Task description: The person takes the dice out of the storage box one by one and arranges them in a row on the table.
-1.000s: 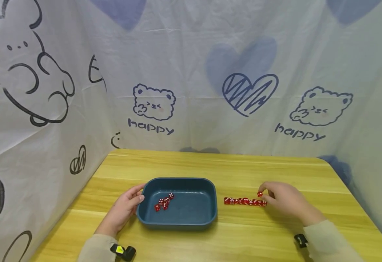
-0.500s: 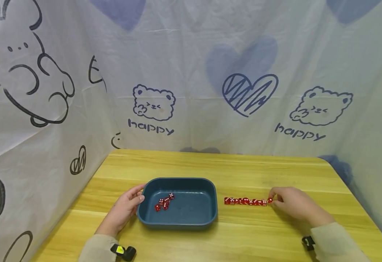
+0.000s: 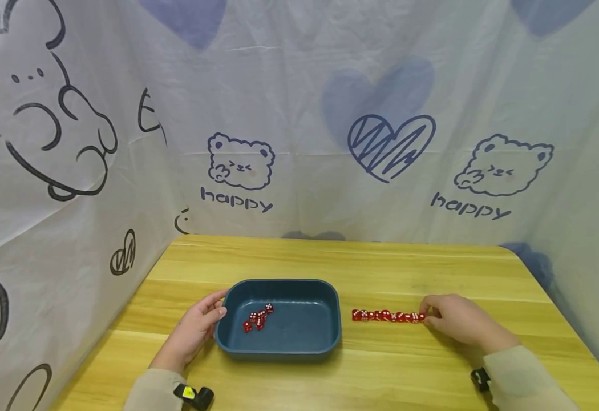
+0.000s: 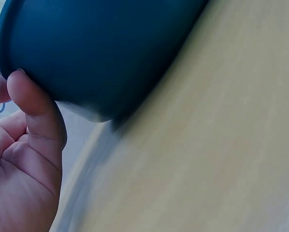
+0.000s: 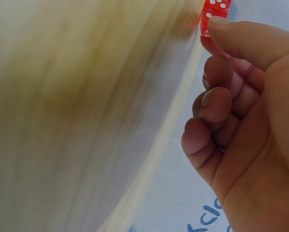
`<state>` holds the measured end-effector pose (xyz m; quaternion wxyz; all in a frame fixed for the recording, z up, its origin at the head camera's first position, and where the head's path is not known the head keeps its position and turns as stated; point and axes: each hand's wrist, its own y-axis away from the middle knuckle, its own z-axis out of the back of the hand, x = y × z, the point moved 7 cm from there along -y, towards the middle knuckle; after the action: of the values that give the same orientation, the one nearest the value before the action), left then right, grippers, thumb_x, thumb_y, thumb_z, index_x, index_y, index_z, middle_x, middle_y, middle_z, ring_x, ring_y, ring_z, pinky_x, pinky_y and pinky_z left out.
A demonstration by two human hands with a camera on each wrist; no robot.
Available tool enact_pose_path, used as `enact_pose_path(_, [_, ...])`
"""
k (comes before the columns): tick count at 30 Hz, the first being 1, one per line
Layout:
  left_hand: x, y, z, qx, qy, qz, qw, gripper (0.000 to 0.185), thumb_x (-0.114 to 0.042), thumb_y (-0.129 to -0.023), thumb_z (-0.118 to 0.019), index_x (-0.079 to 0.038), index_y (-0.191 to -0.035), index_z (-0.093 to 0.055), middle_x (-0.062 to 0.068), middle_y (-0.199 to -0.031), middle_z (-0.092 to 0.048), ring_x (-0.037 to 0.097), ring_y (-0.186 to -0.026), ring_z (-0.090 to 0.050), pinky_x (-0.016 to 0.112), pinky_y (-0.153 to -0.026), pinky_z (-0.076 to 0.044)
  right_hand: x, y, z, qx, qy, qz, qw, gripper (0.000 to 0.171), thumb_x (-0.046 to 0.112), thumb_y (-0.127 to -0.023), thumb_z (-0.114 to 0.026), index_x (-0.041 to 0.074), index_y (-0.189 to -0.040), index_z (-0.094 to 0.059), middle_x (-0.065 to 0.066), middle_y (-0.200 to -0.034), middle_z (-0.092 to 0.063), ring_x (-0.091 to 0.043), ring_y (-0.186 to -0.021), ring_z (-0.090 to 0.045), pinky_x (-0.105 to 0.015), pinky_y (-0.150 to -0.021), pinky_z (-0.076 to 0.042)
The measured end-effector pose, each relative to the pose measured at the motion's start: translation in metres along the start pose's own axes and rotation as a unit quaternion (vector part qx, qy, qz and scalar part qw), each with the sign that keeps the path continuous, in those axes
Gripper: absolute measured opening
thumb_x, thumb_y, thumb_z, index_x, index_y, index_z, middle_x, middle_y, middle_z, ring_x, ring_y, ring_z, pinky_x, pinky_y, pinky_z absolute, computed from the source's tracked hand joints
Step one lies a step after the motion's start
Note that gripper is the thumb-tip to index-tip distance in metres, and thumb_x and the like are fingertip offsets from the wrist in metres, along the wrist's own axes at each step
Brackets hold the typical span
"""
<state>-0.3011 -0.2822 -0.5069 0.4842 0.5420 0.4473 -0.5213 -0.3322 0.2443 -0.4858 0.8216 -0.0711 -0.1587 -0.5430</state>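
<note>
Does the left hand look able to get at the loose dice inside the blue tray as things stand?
Probably yes: the left hand rests against the blue tray at its left wall, the tray is open-topped, and the loose dice lie near that side, uncovered.

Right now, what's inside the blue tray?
Inside the blue tray lies a small cluster of red dice, toward its left side; the rest of its floor shows bare. The near wall hides a strip of the floor. The left hand touches the tray's left rim.
</note>
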Motion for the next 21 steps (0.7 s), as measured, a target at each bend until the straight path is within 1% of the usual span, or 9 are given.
enact_pose_path(6, [-0.0004,0.0004,0.0005,-0.001,-0.003,0.001,1.0,0.051,-0.01,-0.104,-0.056,-0.001,-0.152,-0.041,0.014,-0.108,-0.049,0.014,-0.073,-0.052,0.023,-0.058,-0.047,0.0012,-0.0009,-0.0009,0.008,-0.003,-0.002,1.0,0.011,0.017,-0.091,-0.074,0.025,-0.096,-0.068,0.01,-0.079,-0.057,-0.013,-0.07,-0.05,-0.038,-0.068,-0.046])
enact_pose_path(9, [0.0004,0.0007,0.0008,-0.001,-0.001,0.003,1.0,0.051,-0.01,-0.104,-0.056,-0.001,-0.152,-0.041,0.014,-0.108,-0.049,0.014,-0.072,-0.052,0.023,-0.058,-0.047,0.0023,-0.0012,-0.0004,0.007,-0.002,0.005,1.0,0.011,0.017,-0.091,-0.074,0.025,-0.096,-0.068,0.01,-0.081,-0.059,-0.013,-0.071,-0.051,-0.039,-0.068,-0.047])
enact_pose_path(16, [0.0009,0.0005,0.0008,-0.001,0.001,0.006,1.0,0.051,-0.011,-0.104,-0.056,-0.001,-0.152,-0.041,0.014,-0.108,-0.049,0.014,-0.072,-0.052,0.023,-0.059,-0.047,0.0027,-0.0019,-0.0016,0.01,-0.001,0.006,1.0,0.011,0.018,-0.09,-0.075,0.025,-0.096,-0.068,0.011,-0.081,-0.059,-0.012,-0.072,-0.051,-0.039,-0.069,-0.047])
enact_pose_path(19, [0.0004,0.0002,0.0002,0.0,0.0,0.004,1.0,0.051,-0.01,-0.104,-0.056,0.0,-0.152,-0.04,0.014,-0.108,-0.048,0.014,-0.073,-0.052,0.023,-0.059,-0.047,0.0049,-0.0023,-0.0003,0.005,-0.001,0.005,1.0,0.011,0.021,-0.09,-0.075,0.026,-0.098,-0.069,0.012,-0.082,-0.06,-0.011,-0.072,-0.052,-0.039,-0.07,-0.048])
enact_pose_path(21, [-0.0001,-0.0001,-0.0001,0.001,0.0,0.001,1.0,0.051,-0.01,-0.104,-0.055,0.0,-0.152,-0.04,0.014,-0.108,-0.048,0.014,-0.074,-0.052,0.022,-0.059,-0.047,0.0085,-0.0024,0.0017,0.003,-0.005,0.005,1.0,0.012,0.023,-0.091,-0.075,0.025,-0.102,-0.07,0.011,-0.08,-0.059,-0.011,-0.071,-0.052,-0.038,-0.069,-0.048])
